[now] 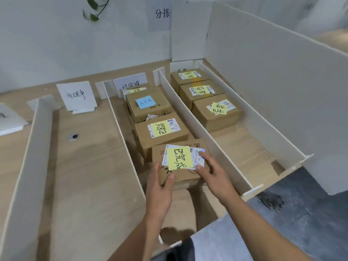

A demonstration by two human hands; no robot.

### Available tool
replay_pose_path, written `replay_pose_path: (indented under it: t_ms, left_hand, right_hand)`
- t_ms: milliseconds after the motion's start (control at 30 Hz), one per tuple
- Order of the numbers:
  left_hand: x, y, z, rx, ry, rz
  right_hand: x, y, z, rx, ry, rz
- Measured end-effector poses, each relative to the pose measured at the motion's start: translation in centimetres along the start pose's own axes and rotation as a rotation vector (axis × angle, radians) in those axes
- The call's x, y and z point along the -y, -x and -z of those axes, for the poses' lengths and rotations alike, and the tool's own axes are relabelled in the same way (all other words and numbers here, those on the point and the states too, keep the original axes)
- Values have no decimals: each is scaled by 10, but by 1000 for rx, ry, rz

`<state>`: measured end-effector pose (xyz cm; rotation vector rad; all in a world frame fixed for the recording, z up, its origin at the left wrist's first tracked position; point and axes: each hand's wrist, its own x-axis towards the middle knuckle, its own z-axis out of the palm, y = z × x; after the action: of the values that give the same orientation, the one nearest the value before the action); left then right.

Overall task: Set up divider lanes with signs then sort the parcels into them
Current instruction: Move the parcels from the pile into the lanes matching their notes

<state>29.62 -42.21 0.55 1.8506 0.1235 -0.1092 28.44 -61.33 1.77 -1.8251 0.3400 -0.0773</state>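
Head view: the bench [84,166] is cut into lanes by upright white dividers [197,117], with handwritten signs standing at the far end. The middle lane, in front of the 已完成 sign [131,82], holds a row of cardboard parcels. The right lane holds three more, packed toward its far end. The nearest parcel [185,176] sits at the near end of the middle row, just behind the next one, probably to keep the row tight. Its long axis lies roughly across the lane. Its yellow note [178,157] faces up, matching the sign. The left hand [160,187] grips its near left corner, while the right hand [214,174] rests straight fingers on the label.
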Motion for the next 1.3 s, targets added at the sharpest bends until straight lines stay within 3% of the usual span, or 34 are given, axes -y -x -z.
replay_pose_path:
  t_ms: [633, 867, 1100, 1300]
  left_hand:
    - [37, -36, -54, -220, -92, 187]
    - [37, -40, -61, -246, -205, 229]
    - [26, -38, -53, -355, -215, 179]
    - [-20, -18, -12, -527, -106, -63]
  right_hand:
    - [-45, -97, -5, 310, 143, -51]
    - [-51, -108, -2, 362, 205, 20]
    - [-27, -108, 4, 308, 281, 83]
    - [32, -102, -13, 281, 215, 278]
